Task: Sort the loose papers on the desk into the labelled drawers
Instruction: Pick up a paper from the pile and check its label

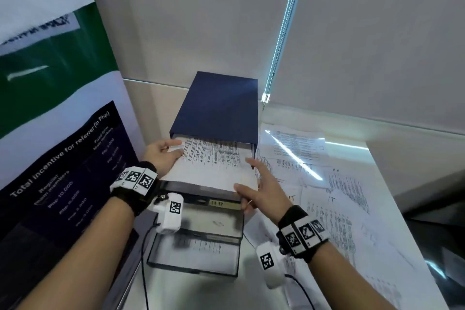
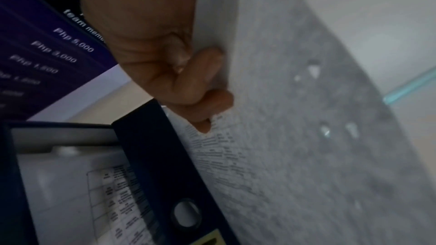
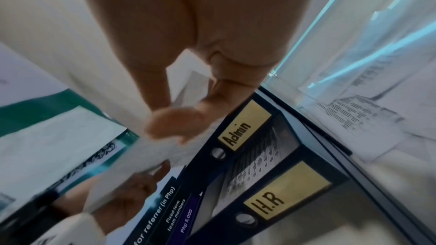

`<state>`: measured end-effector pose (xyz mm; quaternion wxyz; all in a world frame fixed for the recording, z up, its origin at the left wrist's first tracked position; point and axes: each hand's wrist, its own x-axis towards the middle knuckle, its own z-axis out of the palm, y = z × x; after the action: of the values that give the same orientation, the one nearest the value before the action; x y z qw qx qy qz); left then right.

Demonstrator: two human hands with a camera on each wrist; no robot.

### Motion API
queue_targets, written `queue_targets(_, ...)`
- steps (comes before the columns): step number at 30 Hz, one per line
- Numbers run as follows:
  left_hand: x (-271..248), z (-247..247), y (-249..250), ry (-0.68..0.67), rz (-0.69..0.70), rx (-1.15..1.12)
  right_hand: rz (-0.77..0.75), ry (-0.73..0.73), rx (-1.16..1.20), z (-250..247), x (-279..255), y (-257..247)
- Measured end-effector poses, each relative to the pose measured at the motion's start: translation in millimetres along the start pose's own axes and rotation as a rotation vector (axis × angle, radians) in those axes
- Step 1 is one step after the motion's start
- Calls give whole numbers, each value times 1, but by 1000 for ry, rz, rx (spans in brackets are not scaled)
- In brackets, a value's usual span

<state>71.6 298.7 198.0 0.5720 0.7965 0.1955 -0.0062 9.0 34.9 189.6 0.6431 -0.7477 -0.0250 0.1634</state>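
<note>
A dark blue drawer unit stands on the desk with three drawers pulled out. A printed paper sheet lies over the top drawer, which is labelled Admin. My left hand grips the sheet's left edge, its fingers curled round the paper. My right hand pinches the near right corner, its thumb lying on the sheet. The H.R drawer below stands open, and the lowest drawer holds a printed sheet.
Several loose printed papers cover the desk right of the unit, some marked IT. A tall purple and green banner stands close on the left. A blind chain hangs behind. The desk's right edge drops off.
</note>
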Motion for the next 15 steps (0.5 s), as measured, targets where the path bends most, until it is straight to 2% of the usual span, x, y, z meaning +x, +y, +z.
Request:
queue_targets(2, 4, 3, -1, -26, -53, -59, -28, 107, -16, -3, 15, 4)
queue_targets(4, 3, 1, -3, -168, -120, -72, -8, 205, 33, -6, 33, 6)
queue_targets(6, 5, 3, -6, -289, -142, -54, 21, 239, 73, -8, 48, 5)
queue_targets(7, 11, 6, -9, -268, -128, -47, 35, 219, 97, -6, 55, 5)
queue_targets(10, 28, 16, -6, -77, -91, -97, 26, 97, 190, -2, 65, 3)
queue_targets(13, 44, 32, 4, -83, -42, -39, -24, 73, 162, -16, 55, 11)
queue_targets(15, 39, 41, 15, -64, -10, 156, -12, 117, 134, -40, 43, 27)
